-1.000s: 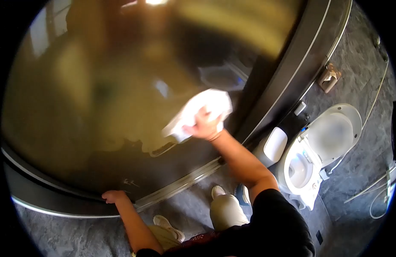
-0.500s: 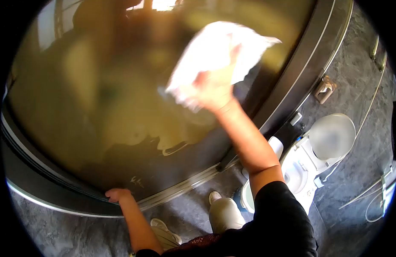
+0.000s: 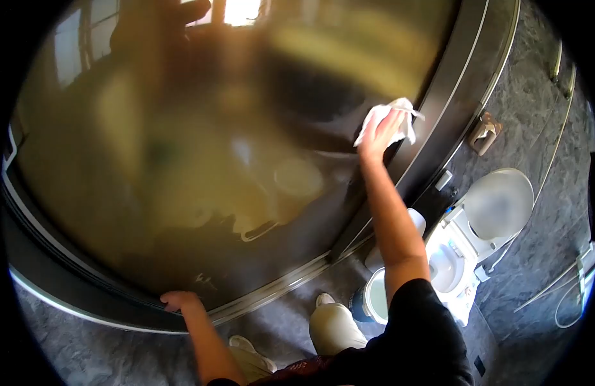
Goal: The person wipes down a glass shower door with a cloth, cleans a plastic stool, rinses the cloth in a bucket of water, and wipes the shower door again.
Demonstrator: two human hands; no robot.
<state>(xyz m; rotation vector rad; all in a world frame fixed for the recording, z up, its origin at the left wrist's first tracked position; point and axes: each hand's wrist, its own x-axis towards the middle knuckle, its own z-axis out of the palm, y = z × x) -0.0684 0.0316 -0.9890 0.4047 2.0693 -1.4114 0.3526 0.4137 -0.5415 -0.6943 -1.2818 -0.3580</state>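
My right hand [image 3: 382, 132] presses a white cloth [image 3: 403, 125] against the large glossy glass panel [image 3: 201, 161], close to the dark frame [image 3: 432, 122] on its right side. The fingers lie over the cloth, which is bunched around them. At the lower left, my left hand [image 3: 180, 300] grips the edge of the panel, its fingers curled round and partly hidden. Reflections of a bright window and a dark shape show on the glass.
A toilet [image 3: 447, 260] with its lid [image 3: 500, 202] raised stands at the right. Beside it are a bucket [image 3: 376, 297] and a white bin [image 3: 416, 220]. A tissue holder [image 3: 485, 134] is on the grey wall. My feet are on the dark floor [image 3: 278, 325].
My right hand with the cloth swept up over the glass, then moved right to the frame; the cloth looks more bunched than half a second ago. My left hand has stayed at the edge.
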